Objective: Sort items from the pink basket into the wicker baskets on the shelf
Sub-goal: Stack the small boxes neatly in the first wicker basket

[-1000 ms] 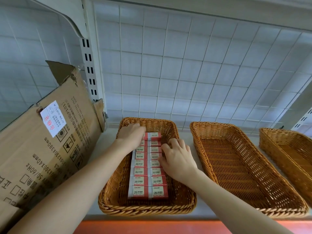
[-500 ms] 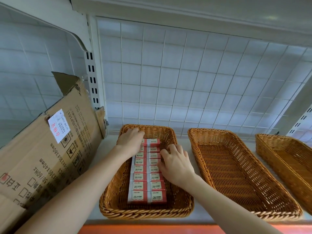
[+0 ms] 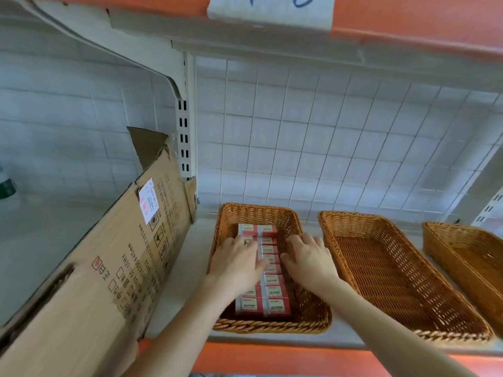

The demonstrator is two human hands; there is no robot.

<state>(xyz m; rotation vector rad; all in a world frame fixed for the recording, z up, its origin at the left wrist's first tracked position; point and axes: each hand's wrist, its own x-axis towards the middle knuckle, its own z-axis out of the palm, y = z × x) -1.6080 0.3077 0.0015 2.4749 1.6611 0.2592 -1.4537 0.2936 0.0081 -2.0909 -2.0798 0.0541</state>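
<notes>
Both hands are down in the leftmost wicker basket point(image 3: 272, 326) on the shelf point(image 3: 179, 270), right on the goods! Two neat columns of red-and-white boxes point(image 3: 275, 293) marked 2B run the length of that basket. The left hand point(image 3: 239, 263) lies flat across the left column, fingers stretched toward the far end, covering several boxes. The right hand point(image 3: 309, 261) sits against the outer side of the right column, fingers loosely bent, tips touching the boxes' edge, pressing rather than pinching. The right column shows in the gap between the two hands. Just beside stands the middle wicker basket point(image 3: 394, 281), then a third basket point(image 3: 468, 257) at the right edge. A big cardboard carton point(image 3: 95, 281) leans in on the left.
</notes>
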